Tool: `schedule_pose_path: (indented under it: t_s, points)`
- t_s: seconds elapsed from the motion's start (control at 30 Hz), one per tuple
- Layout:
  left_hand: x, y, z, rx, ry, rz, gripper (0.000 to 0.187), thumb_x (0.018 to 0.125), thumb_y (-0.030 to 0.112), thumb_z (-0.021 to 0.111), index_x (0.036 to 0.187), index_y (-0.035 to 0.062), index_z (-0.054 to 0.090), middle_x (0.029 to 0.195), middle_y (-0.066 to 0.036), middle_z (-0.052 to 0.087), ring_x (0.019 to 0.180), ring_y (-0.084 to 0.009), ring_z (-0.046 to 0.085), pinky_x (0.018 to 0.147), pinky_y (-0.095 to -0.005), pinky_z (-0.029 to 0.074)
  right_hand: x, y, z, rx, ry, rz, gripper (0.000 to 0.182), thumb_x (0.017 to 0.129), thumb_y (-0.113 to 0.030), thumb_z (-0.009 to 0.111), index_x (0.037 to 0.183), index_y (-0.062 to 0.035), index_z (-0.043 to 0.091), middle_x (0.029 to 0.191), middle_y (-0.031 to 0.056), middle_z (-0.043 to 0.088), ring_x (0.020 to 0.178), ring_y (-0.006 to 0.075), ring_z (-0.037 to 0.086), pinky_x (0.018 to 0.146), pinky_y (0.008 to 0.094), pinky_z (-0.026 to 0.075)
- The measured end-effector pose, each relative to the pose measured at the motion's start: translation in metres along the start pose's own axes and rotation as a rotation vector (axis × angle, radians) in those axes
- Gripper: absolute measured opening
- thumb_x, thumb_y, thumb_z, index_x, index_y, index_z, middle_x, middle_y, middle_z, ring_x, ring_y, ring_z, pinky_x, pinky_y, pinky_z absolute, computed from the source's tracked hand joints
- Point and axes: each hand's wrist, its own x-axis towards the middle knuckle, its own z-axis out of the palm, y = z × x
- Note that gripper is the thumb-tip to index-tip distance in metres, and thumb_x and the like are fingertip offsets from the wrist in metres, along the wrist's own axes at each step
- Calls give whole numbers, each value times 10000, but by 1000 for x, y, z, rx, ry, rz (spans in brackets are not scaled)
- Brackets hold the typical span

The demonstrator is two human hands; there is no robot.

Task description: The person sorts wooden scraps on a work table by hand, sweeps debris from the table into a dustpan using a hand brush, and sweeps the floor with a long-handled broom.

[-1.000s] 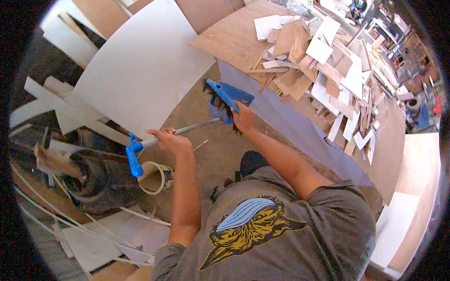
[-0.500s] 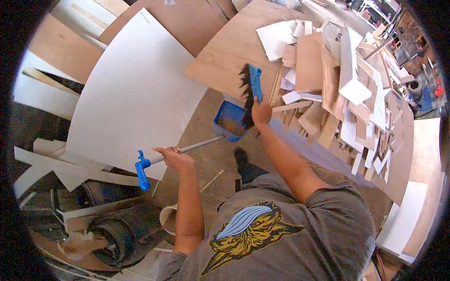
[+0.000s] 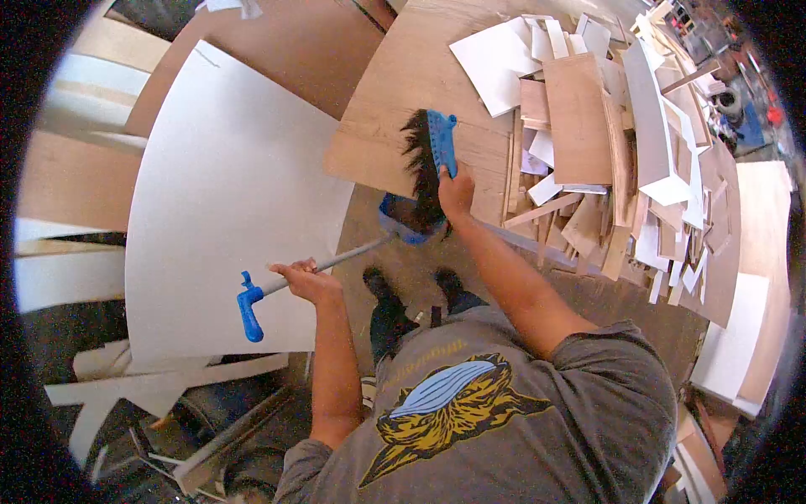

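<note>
My left hand [image 3: 311, 280] is closed round the grey pole of a long-handled dustpan [image 3: 393, 233], near the blue hooked grip at its upper end. The blue pan is down by the floor, just off the near edge of the plywood tabletop [image 3: 378, 160], partly hidden by bristles. In my right hand [image 3: 456, 191] is a blue brush head [image 3: 442, 143] with long dark bristles and no handle fitted. Its bristles point left, over the tabletop's edge and above the pan.
Wood and white board offcuts [image 3: 579, 118] are heaped on the table at the right. A large white panel [image 3: 227, 193] leans at the left, with more boards [image 3: 75, 185] beyond it. Scrap strips [image 3: 168, 378] and dark objects lie at lower left. My feet stand on the floor.
The brush has shifted slightly left and its bristles now cover more of the pan. The left hand keeps its hold on the pole. My view has turned a little, showing both feet.
</note>
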Motion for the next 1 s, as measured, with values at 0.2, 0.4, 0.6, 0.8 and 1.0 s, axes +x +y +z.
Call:
schedule_pose_path:
  t_s: [0.2, 0.4, 0.6, 0.8, 1.0]
  points:
    - [102, 11, 23, 78, -74, -92, 565, 951, 597, 491, 635, 171, 297, 581, 10, 272, 533, -140, 288, 543, -289, 321, 25, 34, 94, 121, 90, 360, 310, 878, -236, 678, 1088, -16, 618, 975, 184, 683, 895, 369, 651, 814, 455, 486]
    - [183, 18, 28, 70, -265, -66, 504, 979, 550, 476, 691, 160, 337, 574, 26, 261, 524, -108, 277, 534, -282, 315, 31, 37, 135, 55, 355, 359, 341, 890, -213, 666, 1160, -24, 579, 974, 164, 684, 909, 356, 655, 834, 450, 484]
    - [228, 32, 52, 95, -296, -103, 466, 984, 558, 453, 782, 147, 364, 557, 32, 247, 495, -108, 277, 545, -268, 328, 34, -32, 59, -127, 401, 141, 373, 942, -228, 583, 1264, -47, 541, 1000, 225, 667, 936, 420, 648, 800, 506, 486]
    - [220, 33, 78, 107, -346, -76, 476, 972, 571, 462, 769, 156, 346, 553, 35, 228, 477, -103, 268, 537, -263, 321, 53, -41, -27, -757, 358, 11, 388, 890, -144, 568, 1274, -94, 552, 1015, 175, 685, 844, 357, 687, 711, 493, 550]
    - [208, 30, 97, 99, -273, -84, 495, 967, 574, 470, 749, 162, 303, 556, 36, 215, 484, -100, 253, 495, -254, 281, 41, 45, 58, -719, 85, 58, 432, 846, -151, 587, 1274, -158, 531, 1066, 100, 661, 829, 344, 678, 689, 479, 568]
